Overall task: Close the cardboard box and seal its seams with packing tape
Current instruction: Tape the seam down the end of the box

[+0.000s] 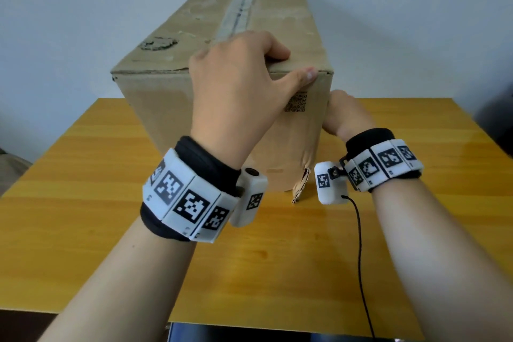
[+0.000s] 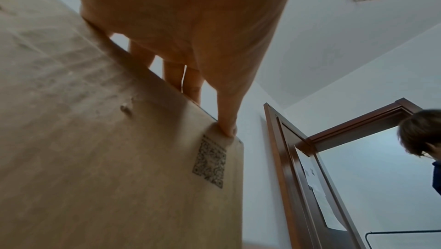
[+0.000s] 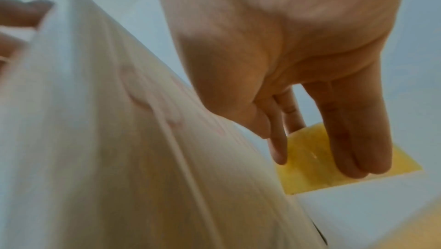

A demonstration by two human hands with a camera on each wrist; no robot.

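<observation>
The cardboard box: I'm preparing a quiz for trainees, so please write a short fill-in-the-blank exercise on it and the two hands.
1. The cardboard box stands on a yellow wooden ____.
2. The left hand rests on the box's ____ edge, thumb beside it.
3. A strip of ____ runs along the middle of the box's top.
4. The right hand is beside the box's ____ side.

Missing words: table; top; tape; right
</observation>
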